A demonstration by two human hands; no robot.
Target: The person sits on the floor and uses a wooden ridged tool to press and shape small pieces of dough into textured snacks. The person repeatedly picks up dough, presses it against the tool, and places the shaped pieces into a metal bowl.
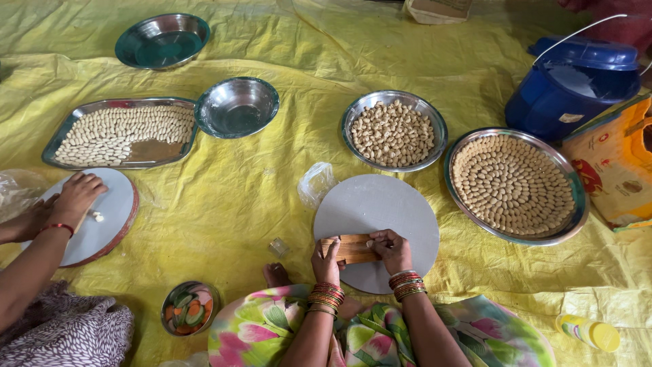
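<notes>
The left hand [326, 261] closes its grip on a small ridged wooden board [351, 249] lying on a round grey slab [380, 207]. The right hand [392, 249] pinches a small dough piece against the board's right end. Beyond the right hand sit a round steel bowl [350, 115] of shaped dough pieces and, further right, a wide steel plate [456, 197] with pieces laid in rings.

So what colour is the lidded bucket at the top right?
The bucket is blue, lid included; the head view shows it clearly.
</notes>
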